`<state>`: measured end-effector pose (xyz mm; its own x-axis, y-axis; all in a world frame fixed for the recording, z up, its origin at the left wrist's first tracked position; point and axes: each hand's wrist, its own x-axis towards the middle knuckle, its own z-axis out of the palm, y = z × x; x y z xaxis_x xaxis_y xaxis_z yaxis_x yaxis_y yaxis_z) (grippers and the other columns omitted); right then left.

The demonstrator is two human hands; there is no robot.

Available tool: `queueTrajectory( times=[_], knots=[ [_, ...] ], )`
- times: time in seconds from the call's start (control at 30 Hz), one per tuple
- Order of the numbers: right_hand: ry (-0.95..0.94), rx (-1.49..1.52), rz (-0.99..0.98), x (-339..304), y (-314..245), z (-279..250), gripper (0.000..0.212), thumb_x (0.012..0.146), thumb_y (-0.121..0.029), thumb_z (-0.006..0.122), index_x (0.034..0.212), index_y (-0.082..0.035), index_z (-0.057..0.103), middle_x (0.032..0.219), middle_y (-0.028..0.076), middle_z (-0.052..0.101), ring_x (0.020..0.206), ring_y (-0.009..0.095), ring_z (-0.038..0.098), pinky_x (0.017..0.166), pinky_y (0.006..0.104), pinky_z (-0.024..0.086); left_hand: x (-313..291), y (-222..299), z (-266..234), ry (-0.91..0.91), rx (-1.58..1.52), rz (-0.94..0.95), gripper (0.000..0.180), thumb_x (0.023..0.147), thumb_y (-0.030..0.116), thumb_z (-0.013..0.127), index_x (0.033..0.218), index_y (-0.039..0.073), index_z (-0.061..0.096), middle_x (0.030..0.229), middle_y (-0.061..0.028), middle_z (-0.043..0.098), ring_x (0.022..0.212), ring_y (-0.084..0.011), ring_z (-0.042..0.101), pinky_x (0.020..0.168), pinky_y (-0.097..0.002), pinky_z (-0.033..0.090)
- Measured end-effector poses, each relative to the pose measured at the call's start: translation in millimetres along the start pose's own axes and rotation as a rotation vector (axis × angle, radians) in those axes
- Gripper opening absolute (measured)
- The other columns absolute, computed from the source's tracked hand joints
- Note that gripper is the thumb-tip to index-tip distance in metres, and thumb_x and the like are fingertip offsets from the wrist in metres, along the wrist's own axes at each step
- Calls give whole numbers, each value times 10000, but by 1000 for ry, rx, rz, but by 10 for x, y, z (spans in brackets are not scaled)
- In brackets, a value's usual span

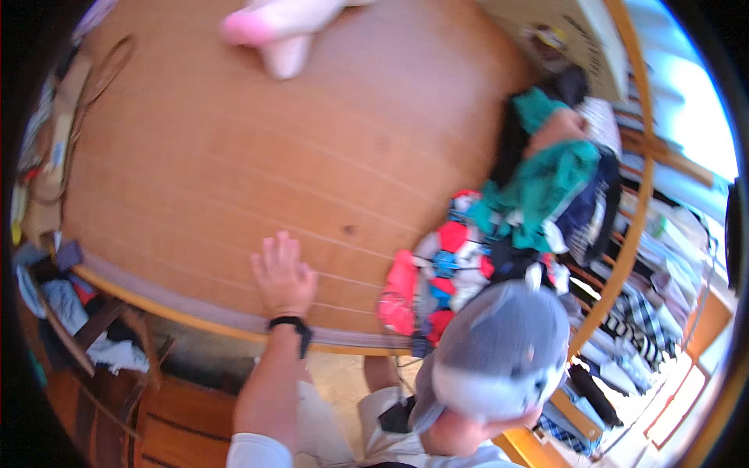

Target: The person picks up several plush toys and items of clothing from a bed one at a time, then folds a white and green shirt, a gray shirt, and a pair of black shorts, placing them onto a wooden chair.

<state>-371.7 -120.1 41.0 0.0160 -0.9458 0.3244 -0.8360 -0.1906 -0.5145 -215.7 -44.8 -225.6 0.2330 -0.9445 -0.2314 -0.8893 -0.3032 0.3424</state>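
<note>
Plush toy (501,331), grey and white: over the near edge of the wooden platform (203,179), right hand (511,426) beneath, grip not discernible; a loose hold could drop it. Left hand (284,274): spread wide, empty. Clothes heap (538,187): adjoining, might snag the toy.

Brown board (195,156) bears piled clothes (441,261), 1 pinkish soft item (290,27).

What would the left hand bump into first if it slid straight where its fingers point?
The left hand would probably meet the blurry pink-and-white thing across the wooden surface, though depth is unclear.
</note>
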Motion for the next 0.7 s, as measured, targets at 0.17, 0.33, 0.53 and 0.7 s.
queueTrajectory(
  times=[0.17, 0.33, 0.53, 0.7],
  knots=[
    [568, -814, -325, -46, 483, -553, 349, 802, -189, 686, 1094, -21, 597, 1079, 108, 625, 927, 240, 612, 756, 356, 509, -65, -187, 70, 224, 172, 71, 571, 840, 117, 519, 1403, 88, 424, 1516, -97, 385, 1433, -305, 294, 1173, -536, 179],
    [1020, -1465, -215, 60, 826, -628, 387, 818, -220, 687, 1128, -20, 572, 1075, 97, 632, 897, 255, 620, 750, 353, 520, -54, -131, 163, 294, 154, 148, 535, 861, 91, 490, 1391, 62, 426, 1526, -102, 372, 1437, -305, 287, 1182, -513, 166],
    [1308, -1807, 24, 136, 960, -504, 434, 837, -258, 689, 1169, -20, 543, 1071, 84, 639, 860, 273, 630, 743, 350, 533, -58, -118, 128, 294, 172, 141, 521, 878, 93, 468, 1396, 56, 419, 1528, -107, 365, 1437, -304, 284, 1182, -511, 162],
    [1426, -1872, 151, 230, 906, -401, 474, 853, -290, 690, 1202, -19, 518, 1068, 73, 646, 829, 288, 638, 737, 347, 543, -55, -102, 138, 281, 162, 118, 514, 881, 106, 464, 1392, 63, 426, 1535, -100, 354, 1439, -305, 274, 1183, -509, 158]
  ],
)
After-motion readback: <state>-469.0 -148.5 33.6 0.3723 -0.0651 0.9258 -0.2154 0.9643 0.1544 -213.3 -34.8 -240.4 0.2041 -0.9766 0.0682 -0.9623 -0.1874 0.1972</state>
